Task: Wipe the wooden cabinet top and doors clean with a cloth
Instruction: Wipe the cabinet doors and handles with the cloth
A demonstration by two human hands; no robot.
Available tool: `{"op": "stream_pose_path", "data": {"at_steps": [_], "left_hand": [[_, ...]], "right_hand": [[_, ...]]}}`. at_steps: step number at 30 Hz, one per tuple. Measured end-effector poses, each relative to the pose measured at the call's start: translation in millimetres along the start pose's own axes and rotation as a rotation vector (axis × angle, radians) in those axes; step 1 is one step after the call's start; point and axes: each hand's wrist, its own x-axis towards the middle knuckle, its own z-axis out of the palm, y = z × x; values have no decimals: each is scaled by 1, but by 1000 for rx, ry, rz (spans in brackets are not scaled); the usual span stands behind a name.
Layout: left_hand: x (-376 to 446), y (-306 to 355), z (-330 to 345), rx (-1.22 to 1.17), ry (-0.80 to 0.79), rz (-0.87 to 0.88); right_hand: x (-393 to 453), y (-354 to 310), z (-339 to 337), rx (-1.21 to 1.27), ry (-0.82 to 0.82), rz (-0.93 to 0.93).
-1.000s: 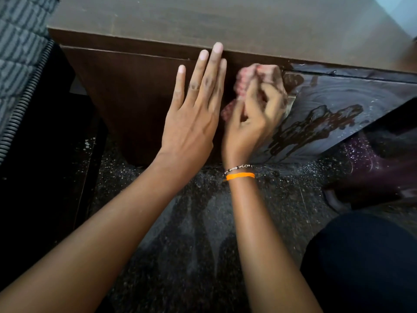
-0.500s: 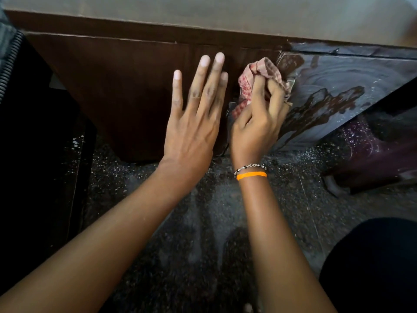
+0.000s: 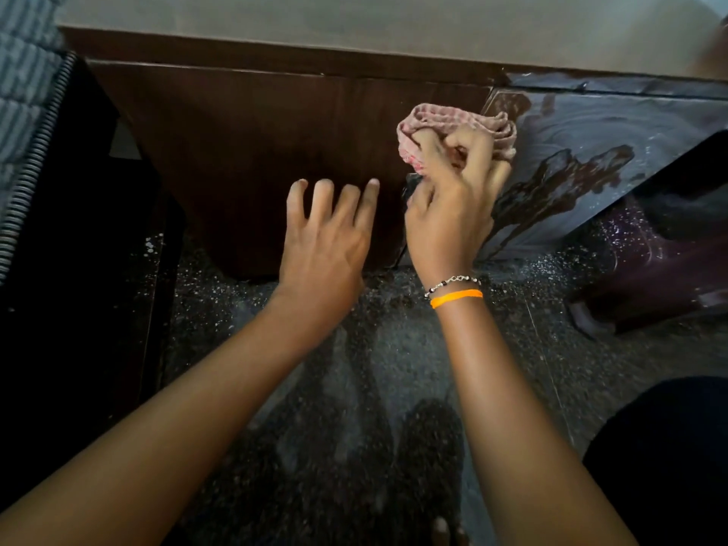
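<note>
The wooden cabinet stands before me, its pale top along the upper edge. The left door is dark, plain brown. The right door is glossy, with grey smears and a dark wet patch. My right hand is shut on a bunched red-and-white checked cloth, pressed against the seam between the two doors. My left hand is open with bent fingers, its fingertips at the lower part of the left door, holding nothing.
Speckled dark stone floor lies below the cabinet. A grey ribbed hose and striped fabric sit at the far left beside a black surface. A dark purple object is on the floor at right. My dark-clothed knee fills the lower right.
My left hand has slid down the left door and its flat fingers have curled. My right hand has shifted the cloth slightly up and right along the door seam.
</note>
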Motion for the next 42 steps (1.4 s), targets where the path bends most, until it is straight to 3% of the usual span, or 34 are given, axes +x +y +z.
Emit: {"op": "stream_pose_path", "data": {"at_steps": [2, 4, 6, 7, 12, 16, 22, 27, 33, 38, 42], "left_hand": [[-1, -5, -2, 3, -8, -17], [-2, -10, -5, 0, 1, -40], [-2, -12, -6, 4, 11, -55], [-2, -12, -5, 1, 8, -49], [-4, -8, 0, -15, -23, -17], [1, -1, 3, -42, -38, 28], [18, 15, -2, -93, -14, 32], [23, 28, -6, -169, -111, 78], [37, 34, -7, -274, -31, 54], [41, 35, -11, -412, -184, 107], [43, 27, -15, -356, -149, 83]], "right_hand": [[-6, 7, 13, 280, 65, 141], [-17, 14, 27, 621, 37, 428], [-29, 18, 33, 757, -60, 634], [-33, 19, 32, 722, -60, 648], [-17, 9, 10, 586, 212, 407], [3, -1, 15, 454, 255, 246], [-6, 18, 32, 476, 222, 260], [-26, 40, 34, 370, 33, 158], [-5, 34, 28, 342, 160, 105], [-18, 39, 42, 333, 117, 166], [-19, 40, 43, 366, 145, 172]]}}
